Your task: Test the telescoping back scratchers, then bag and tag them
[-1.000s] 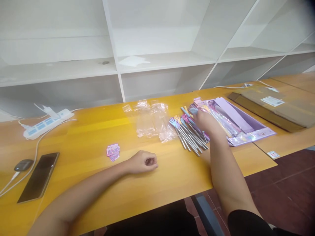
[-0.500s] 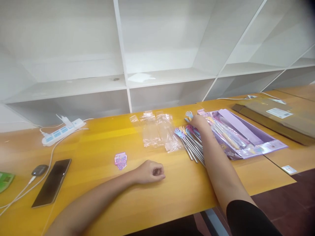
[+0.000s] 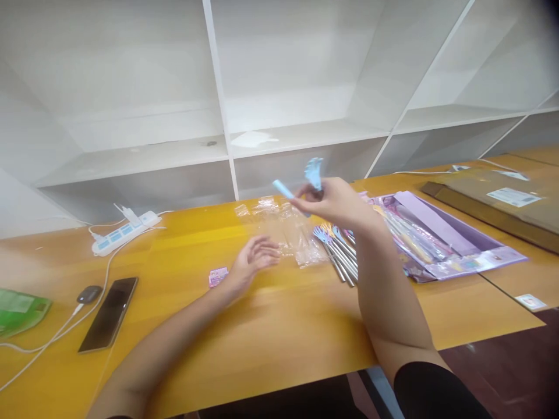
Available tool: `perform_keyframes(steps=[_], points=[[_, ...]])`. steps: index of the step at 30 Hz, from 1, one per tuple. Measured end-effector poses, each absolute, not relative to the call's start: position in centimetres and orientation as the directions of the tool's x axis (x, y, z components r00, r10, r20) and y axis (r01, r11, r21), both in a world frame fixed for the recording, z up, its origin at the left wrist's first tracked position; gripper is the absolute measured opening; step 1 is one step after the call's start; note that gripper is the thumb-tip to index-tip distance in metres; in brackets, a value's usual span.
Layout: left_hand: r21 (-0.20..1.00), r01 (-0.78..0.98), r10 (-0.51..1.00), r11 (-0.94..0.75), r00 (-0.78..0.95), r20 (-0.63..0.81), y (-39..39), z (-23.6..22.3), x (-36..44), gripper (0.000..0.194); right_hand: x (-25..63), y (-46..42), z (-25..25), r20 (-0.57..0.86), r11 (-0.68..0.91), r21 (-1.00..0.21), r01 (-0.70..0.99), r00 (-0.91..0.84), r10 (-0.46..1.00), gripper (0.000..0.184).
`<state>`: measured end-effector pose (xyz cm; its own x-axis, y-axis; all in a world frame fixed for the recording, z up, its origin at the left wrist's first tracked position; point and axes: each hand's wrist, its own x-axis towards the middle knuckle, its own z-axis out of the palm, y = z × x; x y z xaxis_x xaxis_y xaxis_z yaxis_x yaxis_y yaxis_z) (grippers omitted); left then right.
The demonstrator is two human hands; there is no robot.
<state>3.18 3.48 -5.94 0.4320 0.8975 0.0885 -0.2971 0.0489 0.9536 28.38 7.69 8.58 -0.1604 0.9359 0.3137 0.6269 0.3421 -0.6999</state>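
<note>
My right hand (image 3: 336, 201) is raised above the table, fingers closed on a light blue back scratcher. Its hand-shaped head (image 3: 313, 173) sticks up from the grip, and a light blue handle end (image 3: 283, 189) points left; whether these are one piece I cannot tell. Below lie several metal-stemmed back scratchers (image 3: 340, 256) with blue, yellow and pink heads, partly hidden by my right forearm. My left hand (image 3: 255, 259), fingers apart and holding nothing, hovers over the table near the clear plastic bags (image 3: 301, 247). Beside its wrist are small pink-purple cards (image 3: 218, 277).
On the right stand a purple box (image 3: 480, 265) with wrapped items in it and a cardboard box (image 3: 498, 189). A phone (image 3: 109, 314), a dark mouse-like device (image 3: 89, 294), a power strip (image 3: 126, 233) and a green packet (image 3: 21, 311) lie left. White shelves (image 3: 301, 137) rise behind.
My right hand has lifted from the back scratchers and moved left with a blue one. My left hand has opened from a loose curl and risen from the table. The view has shifted slightly.
</note>
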Motion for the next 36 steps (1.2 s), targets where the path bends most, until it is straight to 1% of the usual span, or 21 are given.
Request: perform_keyframes(steps=[1,2,3,4,5,6,8,10,12,14,16,18,19,20,22,24,26,28,30,32,36], points=[[0.916,-0.393,0.912,0.087,0.401,0.085,3.2,-4.7,3.1,0.069,26.8,6.8,8.9,0.316,0.408,-0.717,0.565,-0.258,0.913,0.039],[0.877,-0.463,0.916,0.126,0.393,0.076,2.9,-3.6,3.0,0.064,25.5,6.1,9.1,0.333,0.463,-0.728,0.506,-0.329,0.884,0.041],[0.842,-0.518,0.932,0.151,0.359,0.054,2.5,-2.8,3.0,0.051,24.4,5.6,9.1,0.361,0.501,-0.738,0.451,-0.362,0.859,0.042],[0.812,-0.559,0.944,0.170,0.329,0.029,2.1,-2.3,3.0,0.040,23.5,5.4,9.0,0.398,0.528,-0.742,0.413,-0.363,0.843,0.045],[0.796,-0.576,0.949,0.188,0.314,0.003,1.7,-2.2,3.1,0.037,22.9,5.4,8.9,0.437,0.548,-0.741,0.387,-0.343,0.832,0.048],[0.802,-0.563,0.951,0.202,0.309,-0.022,1.4,-2.3,3.2,0.040,22.5,5.5,8.7,0.473,0.562,-0.740,0.370,-0.307,0.826,0.052],[0.856,-0.467,0.939,0.222,0.338,-0.059,1.1,-3.1,3.4,0.048,22.3,5.9,8.4,0.522,0.571,-0.745,0.344,-0.232,0.821,0.058],[0.911,-0.346,0.923,0.224,0.374,-0.085,1.1,-4.2,3.5,0.051,22.3,6.2,8.2,0.540,0.566,-0.778,0.274,-0.170,0.824,0.062],[0.938,-0.273,0.913,0.216,0.396,-0.095,1.4,-5.2,3.4,0.048,22.4,6.4,8.2,0.546,0.559,-0.815,0.156,-0.119,0.829,0.063],[0.955,-0.221,0.902,0.197,0.423,-0.088,1.8,-5.6,2.9,0.040,22.5,6.4,8.3,0.571,0.573,-0.819,0.022,-0.067,0.818,0.063],[0.982,-0.146,0.894,0.123,0.447,-0.046,2.6,-5.1,1.7,0.030,22.7,6.5,8.4,0.611,0.610,-0.790,-0.058,0.006,0.792,0.063],[0.999,-0.035,0.901,-0.021,0.432,0.034,3.4,-3.6,-0.1,0.019,23.2,6.9,8.6,0.630,0.635,-0.768,-0.086,0.076,0.773,0.065],[0.992,0.046,0.907,-0.114,0.413,0.085,3.7,-2.4,-1.1,0.018,23.5,7.2,8.6,0.626,0.633,-0.767,-0.108,0.092,0.774,0.066],[0.968,0.148,0.910,-0.205,0.392,0.132,4.0,-1.2,-2.2,0.023,23.9,7.5,8.7,0.615,0.622,-0.770,-0.145,0.094,0.783,0.066],[0.856,0.363,0.902,-0.367,0.365,0.231,4.1,1.6,-4.1,0.029,24.5,8.0,8.8,0.591,0.588,-0.766,-0.260,0.074,0.803,0.065],[0.694,0.547,0.877,-0.468,0.387,0.287,3.7,4.0,-5.6,0.029,24.9,8.3,9.0,0.579,0.559,-0.748,-0.358,0.060,0.813,0.061],[0.510,0.677,0.845,-0.530,0.376,0.380,2.8,5.7,-6.3,0.026,25.0,8.3,9.1,0.574,0.545,-0.730,-0.413,0.064,0.817,0.055],[0.369,0.729,0.788,-0.577,0.377,0.486,1.8,6.5,-6.4,0.026,24.8,8.0,9.1,0.570,0.532,-0.722,-0.443,0.056,0.820,0.049],[0.297,0.726,0.724,-0.621,0.385,0.572,1.0,6.7,-6.3,0.028,24.4,7.5,9.1,0.577,0.527,-0.720,-0.451,0.032,0.816,0.043],[0.271,0.708,0.678,-0.652,0.384,0.626,0.4,6.7,-6.0,0.032,23.9,6.9,9.0,0.592,0.531,-0.723,-0.442,0.000,0.806,0.039],[0.244,0.691,0.636,-0.681,0.392,0.665,-0.1,6.8,-5.6,0.037,23.1,6.2,8.8,0.612,0.548,-0.733,-0.403,-0.037,0.790,0.039]])
